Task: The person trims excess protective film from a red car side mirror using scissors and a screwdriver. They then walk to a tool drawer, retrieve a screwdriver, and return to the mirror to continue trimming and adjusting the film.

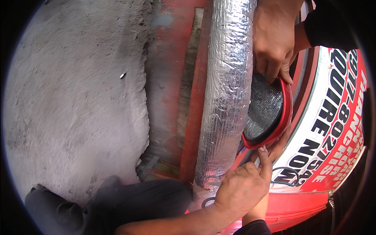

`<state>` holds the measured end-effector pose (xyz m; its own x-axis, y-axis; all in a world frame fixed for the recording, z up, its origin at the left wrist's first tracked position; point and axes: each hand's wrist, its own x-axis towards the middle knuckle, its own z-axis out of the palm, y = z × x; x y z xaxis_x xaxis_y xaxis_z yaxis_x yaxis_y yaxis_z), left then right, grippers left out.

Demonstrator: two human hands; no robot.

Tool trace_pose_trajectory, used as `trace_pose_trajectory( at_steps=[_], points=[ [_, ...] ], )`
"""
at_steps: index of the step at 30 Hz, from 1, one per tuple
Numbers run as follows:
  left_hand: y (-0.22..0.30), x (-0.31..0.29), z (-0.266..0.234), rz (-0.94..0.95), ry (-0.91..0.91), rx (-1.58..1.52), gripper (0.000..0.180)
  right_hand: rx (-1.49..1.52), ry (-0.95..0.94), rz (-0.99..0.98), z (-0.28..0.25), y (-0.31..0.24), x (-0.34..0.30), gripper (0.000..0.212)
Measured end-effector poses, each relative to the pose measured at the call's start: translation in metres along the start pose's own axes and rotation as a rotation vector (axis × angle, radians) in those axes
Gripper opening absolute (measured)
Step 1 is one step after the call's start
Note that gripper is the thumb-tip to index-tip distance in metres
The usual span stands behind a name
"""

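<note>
A curved piece with a glossy red rim (287, 98) and a dark grey, textured lining (264, 105) sits against a foil-wrapped tube (227, 78). My left hand (273, 43), coming from the top, has its fingers closed over the upper end of the piece. From below, my right hand (241, 192) reaches its lower end, fingers curled and one extended tip pressed at the rim. Another person's hands lie partly hidden behind mine. One black sleeve (329, 25) enters at the upper right, another sleeve (253, 228) at the bottom.
Rough grey concrete (74, 98) fills the left, with a small metallic bit (122, 75) on it. A red-painted strip (190, 137) runs beside the tube. The red and white lettered panel (313, 137) curves along the right. A dark-trousered leg (149, 199) crosses the lower left; a thin cord (290, 168) loops nearby.
</note>
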<state>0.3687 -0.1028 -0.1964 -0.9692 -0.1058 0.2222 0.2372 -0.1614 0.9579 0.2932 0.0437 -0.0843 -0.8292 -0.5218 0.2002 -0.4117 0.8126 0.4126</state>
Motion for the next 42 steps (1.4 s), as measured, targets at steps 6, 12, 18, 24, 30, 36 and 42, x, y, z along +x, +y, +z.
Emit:
trace_pose_trajectory(
  at_steps=[6,12,18,24,30,36,42],
  points=[
    [0.005,0.002,0.0,0.019,-0.02,-0.047,0.05,0.01,0.049,0.013,0.006,0.002,-0.004,0.1],
    [0.012,-0.003,0.006,-0.032,-0.03,-0.037,0.052,0.021,0.049,0.062,0.009,-0.01,-0.008,0.1],
    [0.01,-0.003,0.006,-0.028,-0.042,-0.115,0.052,-0.027,0.056,0.141,0.004,-0.023,-0.013,0.1],
    [0.003,0.006,-0.006,-0.087,-0.091,-0.181,0.054,-0.048,0.042,0.207,0.021,-0.041,-0.009,0.1],
    [0.006,0.013,-0.017,-0.086,-0.208,-0.304,0.055,-0.147,0.034,0.297,-0.003,-0.033,-0.027,0.099],
    [-0.007,0.017,-0.017,-0.167,-0.228,-0.46,0.055,-0.116,-0.022,0.331,0.012,-0.036,-0.025,0.099],
    [0.0,0.016,-0.016,-0.18,-0.284,-0.597,0.064,-0.191,-0.035,0.37,-0.008,-0.049,-0.034,0.099]
  ],
)
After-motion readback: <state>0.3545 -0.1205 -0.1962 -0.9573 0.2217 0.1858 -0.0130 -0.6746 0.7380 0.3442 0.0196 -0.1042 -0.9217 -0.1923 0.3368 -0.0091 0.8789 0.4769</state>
